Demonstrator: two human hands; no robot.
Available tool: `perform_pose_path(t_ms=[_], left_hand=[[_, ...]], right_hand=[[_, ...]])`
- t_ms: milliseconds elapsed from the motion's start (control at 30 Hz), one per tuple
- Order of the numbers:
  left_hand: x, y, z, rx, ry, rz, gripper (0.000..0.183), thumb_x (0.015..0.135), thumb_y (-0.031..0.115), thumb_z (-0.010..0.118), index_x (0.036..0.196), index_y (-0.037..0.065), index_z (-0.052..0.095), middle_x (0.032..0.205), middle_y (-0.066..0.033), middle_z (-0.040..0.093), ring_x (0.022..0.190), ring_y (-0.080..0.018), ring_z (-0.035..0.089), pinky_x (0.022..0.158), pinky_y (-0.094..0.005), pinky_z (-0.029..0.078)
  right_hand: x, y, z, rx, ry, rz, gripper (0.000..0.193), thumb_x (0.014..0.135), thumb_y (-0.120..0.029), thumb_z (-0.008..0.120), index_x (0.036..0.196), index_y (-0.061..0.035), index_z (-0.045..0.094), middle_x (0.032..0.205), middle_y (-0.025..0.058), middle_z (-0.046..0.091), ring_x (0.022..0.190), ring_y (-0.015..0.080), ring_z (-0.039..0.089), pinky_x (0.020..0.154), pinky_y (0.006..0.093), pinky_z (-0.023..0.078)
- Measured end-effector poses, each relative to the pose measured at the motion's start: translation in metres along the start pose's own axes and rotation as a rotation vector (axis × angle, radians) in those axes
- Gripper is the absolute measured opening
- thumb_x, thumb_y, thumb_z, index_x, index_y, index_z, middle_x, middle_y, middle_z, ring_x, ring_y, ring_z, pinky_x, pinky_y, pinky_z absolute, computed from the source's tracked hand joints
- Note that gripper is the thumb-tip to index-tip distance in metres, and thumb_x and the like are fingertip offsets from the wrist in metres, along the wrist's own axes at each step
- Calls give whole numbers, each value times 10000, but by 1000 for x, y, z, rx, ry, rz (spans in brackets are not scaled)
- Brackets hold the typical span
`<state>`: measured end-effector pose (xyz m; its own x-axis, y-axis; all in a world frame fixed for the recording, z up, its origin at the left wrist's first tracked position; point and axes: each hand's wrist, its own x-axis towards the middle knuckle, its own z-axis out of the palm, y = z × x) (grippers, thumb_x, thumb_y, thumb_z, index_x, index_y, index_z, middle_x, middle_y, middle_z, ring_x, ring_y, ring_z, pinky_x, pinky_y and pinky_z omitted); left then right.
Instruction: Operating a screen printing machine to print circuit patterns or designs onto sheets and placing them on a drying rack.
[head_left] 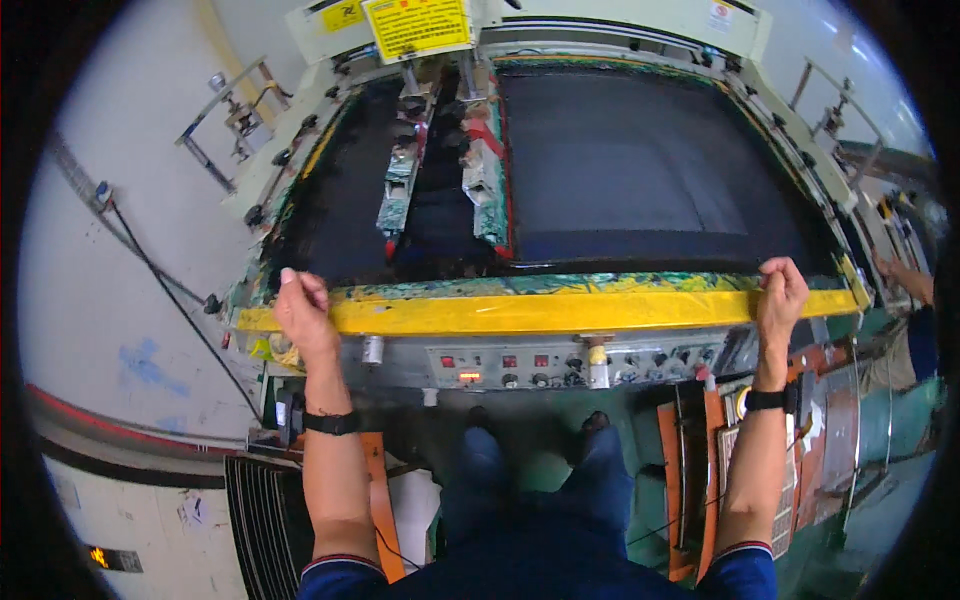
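My left hand is closed, fingers curled and thumb pointing up, at the left part of a yellow front bar. My right hand is closed too, fingers bent, near that bar's right end. What either hand holds, if anything, is hidden; whether they touch the bar I cannot tell. Beyond the bar lies a wide screen-printing frame with a dark mesh. Across its left half run two ink-stained bars, a squeegee holder and a second blade holder. Green and black ink smears the frame's near edge.
Below the bar is a control panel with knobs, red switches and a lit display. A yellow sign hangs above the machine. Orange-edged racks stand at lower right. Another person's arm shows at the far right.
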<state>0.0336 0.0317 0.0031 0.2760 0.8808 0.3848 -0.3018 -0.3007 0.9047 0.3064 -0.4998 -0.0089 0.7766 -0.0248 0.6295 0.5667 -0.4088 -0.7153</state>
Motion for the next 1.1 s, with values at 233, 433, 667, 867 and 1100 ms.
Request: perform_pose_path(t_ms=[233,433,667,867,1100], left_hand=[[-1,1,-3,9,-15,67,495,1018,393,387,674,76,548,579,10,483,512,-72,393,491,-252,290],[-2,2,-2,-77,-4,55,482,1017,387,384,697,65,545,610,-17,511,523,-88,419,497,-244,308],[-5,4,-1,-117,-1,44,475,1022,384,383,710,68,550,629,-7,523,543,-74,429,513,-235,323],[-6,5,0,-91,-8,74,466,1021,369,387,706,66,547,627,-5,520,545,-73,423,512,-234,319],[-5,5,-1,-19,-25,93,466,1020,374,395,701,69,545,618,3,510,528,-68,408,495,-231,302]], right_hand=[[4,12,-3,41,-24,-29,172,876,0,419,798,-34,569,704,-41,481,636,45,417,566,207,323],[4,17,-2,79,-28,-3,189,875,30,409,788,-44,559,702,-54,462,623,35,389,555,198,295],[1,10,0,53,0,-31,201,889,25,416,791,-39,580,674,-52,464,605,38,402,536,208,294],[0,5,2,60,0,-10,198,889,15,422,795,-33,591,654,-51,467,583,39,403,524,204,293],[0,3,4,56,-6,-5,203,889,11,411,800,-29,590,648,-51,456,581,36,397,521,203,289]])
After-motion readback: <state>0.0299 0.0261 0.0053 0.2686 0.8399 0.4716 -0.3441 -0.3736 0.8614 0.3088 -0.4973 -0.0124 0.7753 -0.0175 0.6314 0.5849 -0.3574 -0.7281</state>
